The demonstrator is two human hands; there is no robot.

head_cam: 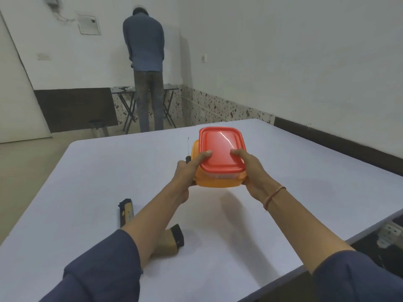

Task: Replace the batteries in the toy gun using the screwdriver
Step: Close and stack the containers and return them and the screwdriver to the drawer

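I hold an orange plastic box (214, 182) with a red lid (221, 149) above the white table (305, 162). My left hand (187, 171) grips the box's left side, thumb on the lid, and also holds a screwdriver (188, 149) whose thin shaft points up past the box. My right hand (250, 171) grips the right side, thumb on the lid. The black and gold toy gun (172, 240) lies on the table under my left forearm, its barrel end (126, 212) showing to the left. Whatever is inside the box is hidden.
The table's right edge runs close to a wall with a dark skirting. A socket block (390, 234) sits below the table's right corner. Beyond the far edge, a person (145, 68) stands with their back to me at a small folding table (168, 88).
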